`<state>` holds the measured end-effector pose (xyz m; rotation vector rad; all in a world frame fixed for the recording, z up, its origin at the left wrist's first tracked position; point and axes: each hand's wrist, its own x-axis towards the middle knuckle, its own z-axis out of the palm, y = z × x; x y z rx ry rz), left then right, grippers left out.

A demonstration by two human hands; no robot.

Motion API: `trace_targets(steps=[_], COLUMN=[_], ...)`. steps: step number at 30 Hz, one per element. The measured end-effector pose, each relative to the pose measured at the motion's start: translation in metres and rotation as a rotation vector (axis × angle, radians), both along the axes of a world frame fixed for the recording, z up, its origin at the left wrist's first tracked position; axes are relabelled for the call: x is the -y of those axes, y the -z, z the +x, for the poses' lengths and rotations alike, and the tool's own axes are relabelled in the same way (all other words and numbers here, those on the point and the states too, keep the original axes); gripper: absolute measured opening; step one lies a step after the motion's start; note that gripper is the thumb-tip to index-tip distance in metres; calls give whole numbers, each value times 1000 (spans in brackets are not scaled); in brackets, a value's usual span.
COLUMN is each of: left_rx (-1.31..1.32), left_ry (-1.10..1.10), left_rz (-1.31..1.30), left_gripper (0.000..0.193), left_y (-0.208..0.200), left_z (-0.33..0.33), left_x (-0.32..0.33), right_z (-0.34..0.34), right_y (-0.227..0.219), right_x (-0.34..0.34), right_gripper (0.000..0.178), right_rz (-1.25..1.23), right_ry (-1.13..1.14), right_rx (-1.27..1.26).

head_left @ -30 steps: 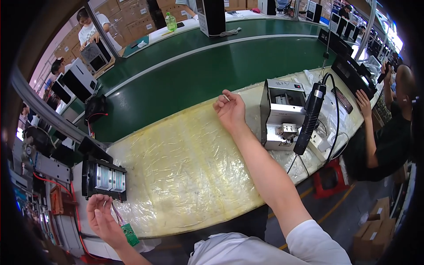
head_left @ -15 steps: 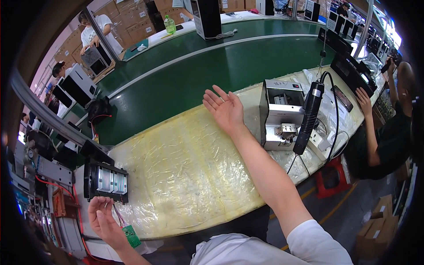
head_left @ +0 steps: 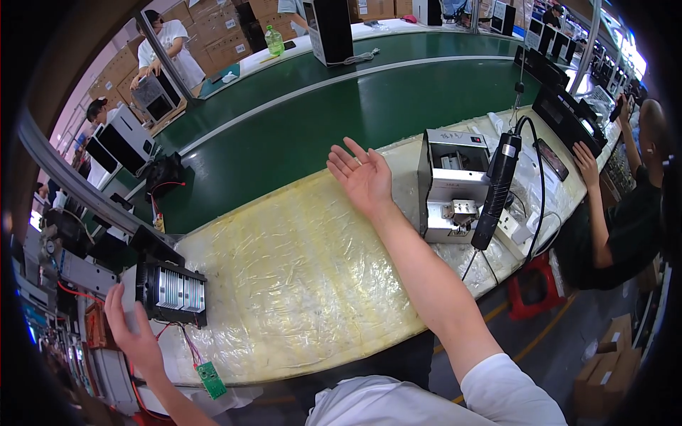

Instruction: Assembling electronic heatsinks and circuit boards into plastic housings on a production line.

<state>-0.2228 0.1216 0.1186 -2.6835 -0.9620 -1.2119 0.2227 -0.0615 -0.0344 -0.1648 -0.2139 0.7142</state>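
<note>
My right hand (head_left: pixel 361 176) hovers palm up over the far edge of the plastic-covered table (head_left: pixel 284 284), fingers stretched, holding nothing. At the near left, my left hand (head_left: pixel 133 330) is beside a black unit with a silver finned heat sink (head_left: pixel 179 290); its fingers are spread, with nothing seen in them. Whether it touches the unit's side I cannot tell. Thin wires run from the unit to a small green circuit board (head_left: pixel 211 380) at the table's near edge. To the right of my right hand stands a grey metal machine (head_left: pixel 455 186).
A black electric screwdriver (head_left: pixel 497 188) hangs on a cord before the machine. Beyond the table runs a green conveyor belt (head_left: pixel 298 121) carrying a tall black-and-white case (head_left: pixel 329 32). A person (head_left: pixel 611 206) sits at right, near a red stool (head_left: pixel 536 287). A metal post (head_left: pixel 78 184) rises at left.
My left hand has moved left and its fingers have spread out, leaving the wires and the circuit board more in sight. The right hand has stayed nearly still.
</note>
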Motion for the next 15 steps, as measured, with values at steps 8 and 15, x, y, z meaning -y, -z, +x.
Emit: trace_targets(steps=[8,15], left_rx=[51,45], left_ry=[-51,70], left_rz=[-521,-711], left_gripper=[50,53], left_y=[15,1], left_z=[-4,-10], left_x=[-32,-72], right_z=[2,-7], right_y=[-1,5], right_x=[3,-14], right_gripper=[50,50], right_rz=[-15,-7], right_ry=[8,32], right_rx=[-1,-1])
